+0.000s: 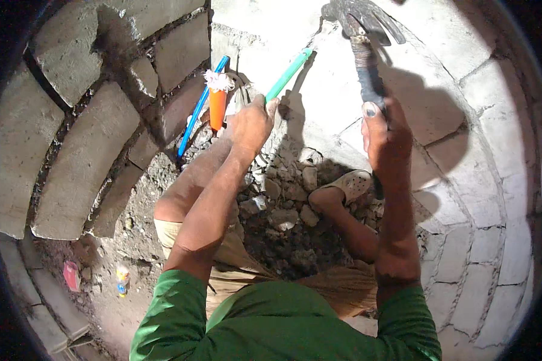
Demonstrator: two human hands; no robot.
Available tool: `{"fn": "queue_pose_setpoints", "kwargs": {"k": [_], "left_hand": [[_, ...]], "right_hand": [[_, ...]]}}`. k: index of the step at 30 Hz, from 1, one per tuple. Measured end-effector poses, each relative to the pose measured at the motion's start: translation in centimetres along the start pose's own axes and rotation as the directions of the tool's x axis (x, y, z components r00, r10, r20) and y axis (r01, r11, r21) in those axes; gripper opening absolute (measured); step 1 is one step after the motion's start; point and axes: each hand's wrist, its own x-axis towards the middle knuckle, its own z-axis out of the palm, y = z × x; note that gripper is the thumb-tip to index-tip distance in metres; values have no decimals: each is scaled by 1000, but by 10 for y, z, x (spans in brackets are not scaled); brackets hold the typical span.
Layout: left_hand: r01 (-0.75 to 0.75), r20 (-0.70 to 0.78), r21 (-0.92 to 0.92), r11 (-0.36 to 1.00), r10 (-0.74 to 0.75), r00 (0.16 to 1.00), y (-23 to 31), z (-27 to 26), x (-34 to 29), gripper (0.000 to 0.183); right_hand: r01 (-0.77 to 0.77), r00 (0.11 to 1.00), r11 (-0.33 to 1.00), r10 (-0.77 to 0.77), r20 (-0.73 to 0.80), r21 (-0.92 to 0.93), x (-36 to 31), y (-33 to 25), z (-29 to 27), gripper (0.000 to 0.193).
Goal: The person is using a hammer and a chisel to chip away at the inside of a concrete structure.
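My left hand (252, 125) is closed around a slim green rod (289, 73), which slants up to the right. The rod's upper end lies by a dark crack in the pale block wall (337, 90); whether it touches cannot be made out. A claw hammer (368, 66) with a dark, wrapped handle is gripped in my right hand (386, 135). Its head is raised beside the wall, above and right of the rod's end, claws pointing right. Left of my left hand stand an orange cone-shaped thing (217, 108) topped with white frills and a long blue tube (202, 109).
Broken rubble (283, 207) lies between my legs, near a beige clog (353, 185) on my foot. Grey block walls (87, 162) curve around at left and right. A pink scrap (71, 276) and a small colourful wrapper (122, 280) lie on the dirt at lower left.
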Motion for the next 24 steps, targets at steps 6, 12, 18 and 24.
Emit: {"fn": "queue_pose_setpoints", "kwargs": {"k": [6,12,18,24], "left_hand": [[-71,-115,-13,997,69,991,-5,16,-8,42],[-50,-74,8,999,50,996,0,14,-4,41],[-48,-67,12,999,49,997,3,7,-1,40],[-16,-12,35,999,16,1000,8,4,2,40]], "right_hand": [[336,935,941,-337,-112,-29,-14,20,13,46],[257,966,944,-257,26,-209,7,56,31,44],[170,985,962,-164,49,-213,13,51,33,45],[145,989,953,-144,24,-267,10,61,45,40]]}}
